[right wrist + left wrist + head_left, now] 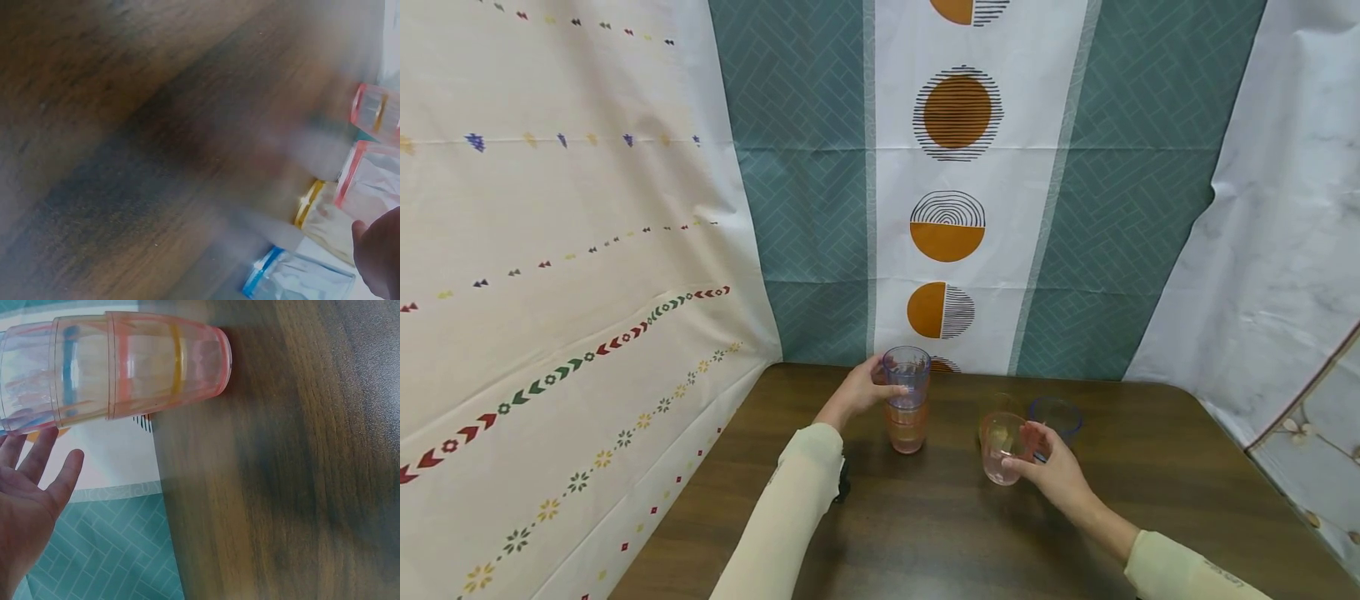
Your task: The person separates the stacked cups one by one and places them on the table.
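I'm seeing a brown wood-grain worktop, teal-and-white orange-dotted cloth hanging behind it, cream patterned fabric left, white marbled sheet right, kinda cozy.

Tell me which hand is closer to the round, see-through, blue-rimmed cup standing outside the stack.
Right. The right hand is just in front of the blue-rimmed cup, holding a see-through pink cup. The left hand is farther away, holding the stack of see-through cups.
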Available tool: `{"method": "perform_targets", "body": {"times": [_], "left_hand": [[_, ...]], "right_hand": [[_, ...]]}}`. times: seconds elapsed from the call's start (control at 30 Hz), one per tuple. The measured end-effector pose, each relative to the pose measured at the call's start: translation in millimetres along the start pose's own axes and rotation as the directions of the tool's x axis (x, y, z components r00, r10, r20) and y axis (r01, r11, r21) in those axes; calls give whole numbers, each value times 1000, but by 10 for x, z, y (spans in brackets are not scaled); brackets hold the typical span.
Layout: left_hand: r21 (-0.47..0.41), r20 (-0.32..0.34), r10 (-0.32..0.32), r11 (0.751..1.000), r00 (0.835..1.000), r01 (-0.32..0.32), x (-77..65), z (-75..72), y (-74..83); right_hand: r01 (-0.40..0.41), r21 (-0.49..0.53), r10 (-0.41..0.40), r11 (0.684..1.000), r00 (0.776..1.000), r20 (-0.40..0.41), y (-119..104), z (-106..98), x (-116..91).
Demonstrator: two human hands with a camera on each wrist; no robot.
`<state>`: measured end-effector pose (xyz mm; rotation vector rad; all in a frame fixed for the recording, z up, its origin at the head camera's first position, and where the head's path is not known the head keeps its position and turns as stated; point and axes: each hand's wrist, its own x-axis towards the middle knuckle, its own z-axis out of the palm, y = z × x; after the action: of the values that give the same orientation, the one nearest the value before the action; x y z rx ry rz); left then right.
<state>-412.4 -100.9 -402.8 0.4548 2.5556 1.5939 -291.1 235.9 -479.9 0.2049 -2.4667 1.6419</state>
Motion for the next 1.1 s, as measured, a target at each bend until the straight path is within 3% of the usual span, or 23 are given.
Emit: {"method": "perform_targets", "body": {"times": [0.47, 1.1], "left_hand": [[10, -3, 0, 1000, 1000, 1, 0, 4, -4], [19, -15, -6, 1000, 1000, 6, -25, 20, 20]], "right_hand": [[-60, 25, 60, 998, 998, 0, 102, 99, -19], [-65, 48, 65, 997, 998, 0, 194, 138, -28]]}}
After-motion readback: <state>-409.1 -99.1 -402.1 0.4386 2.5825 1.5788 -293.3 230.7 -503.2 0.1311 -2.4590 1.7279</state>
